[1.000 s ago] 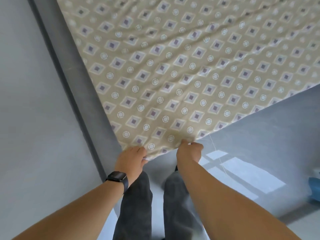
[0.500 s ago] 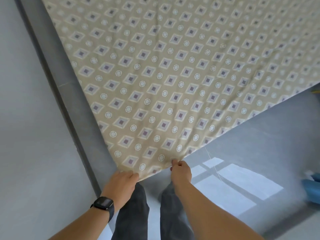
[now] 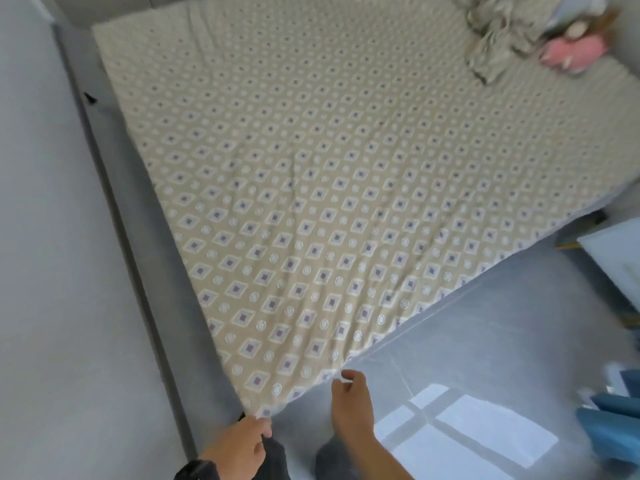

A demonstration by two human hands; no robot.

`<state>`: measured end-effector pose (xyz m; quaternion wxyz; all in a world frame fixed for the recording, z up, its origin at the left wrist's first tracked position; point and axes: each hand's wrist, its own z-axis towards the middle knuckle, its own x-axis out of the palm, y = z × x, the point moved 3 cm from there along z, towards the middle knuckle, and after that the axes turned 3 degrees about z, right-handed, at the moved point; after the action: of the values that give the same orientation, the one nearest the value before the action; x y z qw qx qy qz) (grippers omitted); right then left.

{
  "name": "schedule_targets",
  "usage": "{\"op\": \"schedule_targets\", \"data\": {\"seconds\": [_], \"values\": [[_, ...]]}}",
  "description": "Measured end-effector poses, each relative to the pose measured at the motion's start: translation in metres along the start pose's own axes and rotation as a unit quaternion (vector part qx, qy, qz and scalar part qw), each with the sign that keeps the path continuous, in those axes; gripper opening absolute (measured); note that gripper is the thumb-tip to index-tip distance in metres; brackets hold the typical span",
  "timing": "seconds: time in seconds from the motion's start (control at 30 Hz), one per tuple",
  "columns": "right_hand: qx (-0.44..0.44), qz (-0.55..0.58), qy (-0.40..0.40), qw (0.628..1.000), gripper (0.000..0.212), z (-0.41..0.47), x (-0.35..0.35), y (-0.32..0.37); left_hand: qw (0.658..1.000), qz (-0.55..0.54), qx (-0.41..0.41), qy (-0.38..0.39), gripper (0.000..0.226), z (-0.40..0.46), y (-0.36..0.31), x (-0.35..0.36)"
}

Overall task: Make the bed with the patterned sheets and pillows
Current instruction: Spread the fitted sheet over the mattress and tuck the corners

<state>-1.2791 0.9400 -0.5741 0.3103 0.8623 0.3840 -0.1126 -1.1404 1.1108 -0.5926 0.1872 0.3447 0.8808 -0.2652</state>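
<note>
The beige patterned sheet, printed with diamonds and circles, lies spread over the bed with light creases running toward its near corner. My left hand, a dark watch on its wrist, holds that corner at the bottom of the view. My right hand pinches the sheet's near edge a little to the right, with finger and thumb curled at the hem. A crumpled patterned cloth lies bunched at the bed's far right.
A grey bed frame rail runs along the pale wall on the left. A pink soft toy lies by the bunched cloth. Blue objects and white furniture stand on the shiny grey floor at right.
The view has pulled back and up, so the whole bed shows. The sheet has come down flat on the bed. Both hands have dropped lower and spread apart along the near edge.
</note>
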Motion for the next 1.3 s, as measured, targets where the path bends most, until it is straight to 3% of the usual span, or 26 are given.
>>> {"op": "schedule_targets", "data": {"seconds": [0.23, 0.4, 0.47, 0.67, 0.8, 1.0, 1.17, 1.3], "values": [[-0.208, -0.073, 0.042, 0.974, 0.020, -0.159, -0.085, 0.134, 0.988, -0.095, 0.047, -0.117, 0.018, -0.143, -0.097, -0.164], [-0.339, -0.169, 0.043, 0.924, 0.017, -0.234, -0.100, 0.231, 0.961, -0.119, 0.102, -0.227, 0.019, -0.201, -0.115, -0.266], [-0.375, -0.183, 0.011, 0.909, 0.019, -0.248, -0.098, 0.265, 0.958, -0.106, 0.128, -0.234, 0.018, -0.210, -0.109, -0.300], [-0.399, -0.135, -0.061, 0.905, 0.019, -0.285, -0.084, 0.318, 0.949, -0.029, 0.191, -0.247, 0.019, -0.234, -0.082, -0.399], [-0.411, -0.143, -0.085, 0.896, 0.022, -0.316, -0.087, 0.328, 0.948, -0.013, 0.220, -0.231, 0.017, -0.247, -0.071, -0.427], [-0.452, -0.099, -0.173, 0.870, 0.022, -0.354, -0.120, 0.351, 0.930, 0.012, 0.292, -0.224, 0.015, -0.262, -0.104, -0.474], [-0.479, -0.088, -0.183, 0.854, 0.019, -0.352, -0.123, 0.399, 0.897, -0.086, 0.333, -0.279, 0.017, -0.271, -0.126, -0.513], [-0.480, -0.079, -0.202, 0.850, 0.015, -0.336, -0.113, 0.430, 0.903, -0.086, 0.330, -0.262, 0.016, -0.247, -0.102, -0.533]]}}
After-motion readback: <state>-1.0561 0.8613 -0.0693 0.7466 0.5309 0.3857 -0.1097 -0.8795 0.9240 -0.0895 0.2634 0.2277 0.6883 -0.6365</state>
